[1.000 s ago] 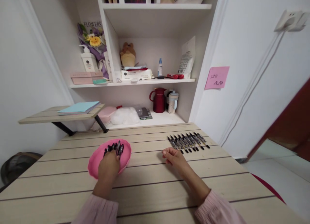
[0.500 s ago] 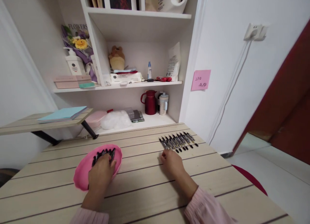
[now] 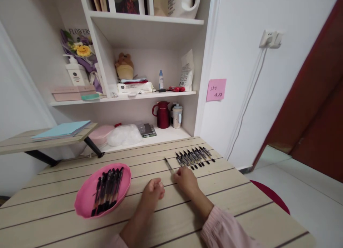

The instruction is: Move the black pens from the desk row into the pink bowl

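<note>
Glossy pink plastic on the scalloped bowl, smooth dark plastic on the pens, matt wood-look tabletop below, fuzzy cloth plush toy, and matt paper sticky note!

Seemingly a home: white shelves with a plush toy, pump bottle and red jug.

The right hand holds a pen beside a row of pens.

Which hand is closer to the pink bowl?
Left. The left hand is just to the right of the pink bowl; the right hand is farther right, beside the row of pens.
</note>
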`<state>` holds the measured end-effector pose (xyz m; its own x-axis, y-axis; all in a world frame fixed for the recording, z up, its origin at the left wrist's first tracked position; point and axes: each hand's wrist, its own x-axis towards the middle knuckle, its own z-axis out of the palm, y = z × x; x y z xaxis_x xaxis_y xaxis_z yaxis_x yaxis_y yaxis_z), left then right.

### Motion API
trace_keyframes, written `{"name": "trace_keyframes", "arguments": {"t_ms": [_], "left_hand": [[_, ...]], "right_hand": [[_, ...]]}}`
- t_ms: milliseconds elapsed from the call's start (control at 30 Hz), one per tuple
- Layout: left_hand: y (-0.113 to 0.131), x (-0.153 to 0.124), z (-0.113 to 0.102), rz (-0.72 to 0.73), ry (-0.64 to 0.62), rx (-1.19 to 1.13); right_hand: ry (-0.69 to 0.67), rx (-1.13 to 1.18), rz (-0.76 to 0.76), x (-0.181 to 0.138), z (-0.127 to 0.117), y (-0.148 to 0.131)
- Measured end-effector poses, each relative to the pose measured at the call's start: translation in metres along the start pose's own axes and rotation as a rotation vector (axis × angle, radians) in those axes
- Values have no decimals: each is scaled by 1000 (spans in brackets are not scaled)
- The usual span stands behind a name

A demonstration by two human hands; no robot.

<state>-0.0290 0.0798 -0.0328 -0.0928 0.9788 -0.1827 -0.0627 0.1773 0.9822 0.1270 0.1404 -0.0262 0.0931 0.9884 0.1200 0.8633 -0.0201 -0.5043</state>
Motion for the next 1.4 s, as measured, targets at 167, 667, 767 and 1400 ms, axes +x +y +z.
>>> {"name": "trace_keyframes", "arguments": {"t_ms": [167,667,767,1400], "left_hand": [[7,13,-3,-149,-7,-449],[12,2,-11,-184,-40,-538],[12,1,-10,-149,-56,-500],[13,-15,4,8,-258,17]], "right_hand": [[-125,455,-141,-24,26,-27],[46,-186,39,28,-7,14],[40,-235,22,27,0,9],[-190,1362,48,6,-11,-17]]}}
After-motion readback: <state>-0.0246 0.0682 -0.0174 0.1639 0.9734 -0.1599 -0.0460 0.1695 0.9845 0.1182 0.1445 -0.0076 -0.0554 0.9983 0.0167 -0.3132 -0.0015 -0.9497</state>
